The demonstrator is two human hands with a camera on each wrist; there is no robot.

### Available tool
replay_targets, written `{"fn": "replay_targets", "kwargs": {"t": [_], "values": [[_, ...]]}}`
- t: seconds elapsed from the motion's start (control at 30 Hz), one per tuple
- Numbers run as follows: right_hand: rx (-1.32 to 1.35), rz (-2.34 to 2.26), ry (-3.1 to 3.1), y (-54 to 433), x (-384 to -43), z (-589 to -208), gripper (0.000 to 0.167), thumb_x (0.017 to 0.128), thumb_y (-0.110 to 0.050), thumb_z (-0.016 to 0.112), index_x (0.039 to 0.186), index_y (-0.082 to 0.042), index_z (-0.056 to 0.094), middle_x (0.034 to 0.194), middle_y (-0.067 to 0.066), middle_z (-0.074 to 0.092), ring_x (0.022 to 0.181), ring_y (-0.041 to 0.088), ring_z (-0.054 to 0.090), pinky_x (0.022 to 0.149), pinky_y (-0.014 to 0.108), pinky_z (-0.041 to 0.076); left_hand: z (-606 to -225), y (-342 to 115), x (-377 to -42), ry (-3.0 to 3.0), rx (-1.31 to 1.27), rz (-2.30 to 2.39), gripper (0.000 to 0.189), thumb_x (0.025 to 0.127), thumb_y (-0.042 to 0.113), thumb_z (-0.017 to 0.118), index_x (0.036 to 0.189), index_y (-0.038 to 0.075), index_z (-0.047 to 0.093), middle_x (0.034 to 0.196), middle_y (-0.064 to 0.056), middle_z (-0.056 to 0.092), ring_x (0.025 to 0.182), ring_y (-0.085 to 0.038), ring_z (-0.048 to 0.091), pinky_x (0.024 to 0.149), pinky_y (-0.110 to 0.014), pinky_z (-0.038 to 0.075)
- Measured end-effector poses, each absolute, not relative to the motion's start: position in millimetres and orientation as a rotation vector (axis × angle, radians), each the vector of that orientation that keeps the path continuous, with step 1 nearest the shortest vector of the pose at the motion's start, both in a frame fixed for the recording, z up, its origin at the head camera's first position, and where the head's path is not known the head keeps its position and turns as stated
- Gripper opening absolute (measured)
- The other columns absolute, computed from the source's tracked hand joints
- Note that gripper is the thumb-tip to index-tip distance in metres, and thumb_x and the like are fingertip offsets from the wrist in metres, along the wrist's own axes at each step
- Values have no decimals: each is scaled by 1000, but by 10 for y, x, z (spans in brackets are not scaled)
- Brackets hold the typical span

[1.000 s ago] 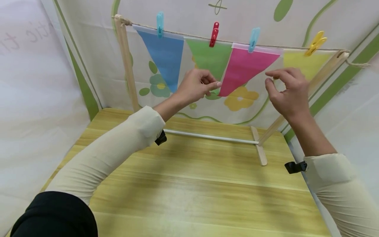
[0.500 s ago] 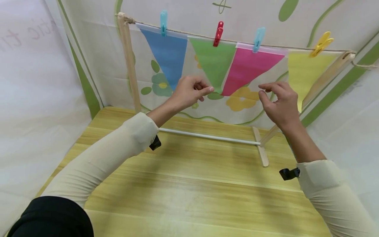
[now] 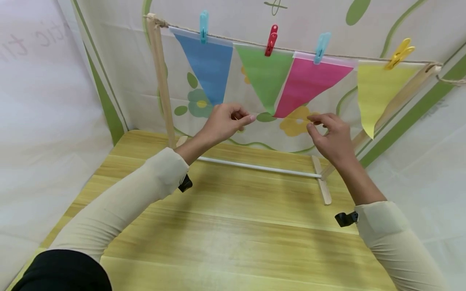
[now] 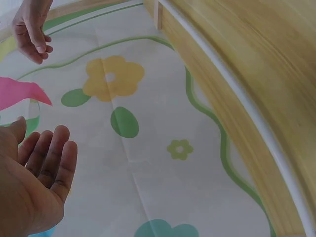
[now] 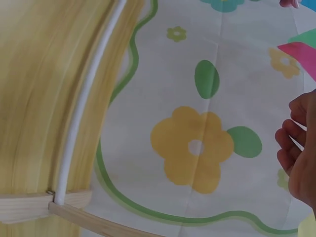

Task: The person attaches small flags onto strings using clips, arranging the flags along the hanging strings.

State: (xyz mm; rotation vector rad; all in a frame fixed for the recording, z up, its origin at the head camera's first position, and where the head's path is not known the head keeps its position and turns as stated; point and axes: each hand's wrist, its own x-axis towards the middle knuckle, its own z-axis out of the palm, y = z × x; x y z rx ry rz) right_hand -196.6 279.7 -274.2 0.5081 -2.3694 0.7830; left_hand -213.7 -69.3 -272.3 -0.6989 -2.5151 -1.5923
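Observation:
Four pennants hang from a twine line: a blue one, a green one, a pink one and a yellow one. Along the top edges sit a light blue clothespin, a red clothespin, a second light blue clothespin and a yellow clothespin. My left hand is in the air below the blue pennant's tip, fingers loosely bent, nothing in them. My right hand, likewise holding nothing, hovers lower right of the pink pennant; its relaxed fingers show in the right wrist view.
Wooden posts carry the line, a left post and a right post. A white rod runs low between their feet, above the wood-grain table. Behind hangs a white cloth backdrop printed with flowers.
Both hands have come down and away from the pennants, the right one also moving left. The yellow pennant's lower part, hidden before by the right hand, now shows.

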Motion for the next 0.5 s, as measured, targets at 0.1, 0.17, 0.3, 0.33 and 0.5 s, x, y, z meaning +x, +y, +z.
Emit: {"fn": "replay_targets", "kwargs": {"t": [0.1,0.17,0.3,0.33,0.5], "values": [[503,787,-2401,2778,-1946,-2805,21,105,-9,75,122,-1,85,117,25,81,107,38,73,87,14,41,-2775,-712,-2124,-2515,-707,-1591,23,111,36,76,111,13,83,96,-7,81,86,-20,77,73,-36,58],[494,786,-2424,2770,-1935,-2840,22,106,-10,74,123,-2,85,118,24,81,108,37,73,88,16,42,-2810,-734,-2119,-2522,-708,-1585,23,112,36,76,112,14,83,99,-6,81,87,-20,76,74,-36,59],[478,785,-2471,2754,-1921,-2908,23,107,-11,74,126,-3,83,121,22,81,111,37,73,89,26,45,-2883,-800,-2127,-2560,-697,-1552,27,112,39,74,118,14,82,107,-6,82,93,-20,74,81,-38,61],[475,787,-2482,2749,-1917,-2924,23,107,-11,73,127,-2,83,122,22,80,111,37,72,89,28,46,-2902,-819,-2128,-2576,-692,-1540,29,112,41,74,121,15,82,110,-6,82,96,-20,74,84,-39,62],[468,781,-2534,2731,-1904,-3021,28,108,-13,72,132,0,80,127,25,78,114,41,72,90,42,51,-2999,-916,-2133,-2690,-685,-1476,48,113,50,70,145,14,74,140,-10,78,123,-25,75,109,-48,63]]}}
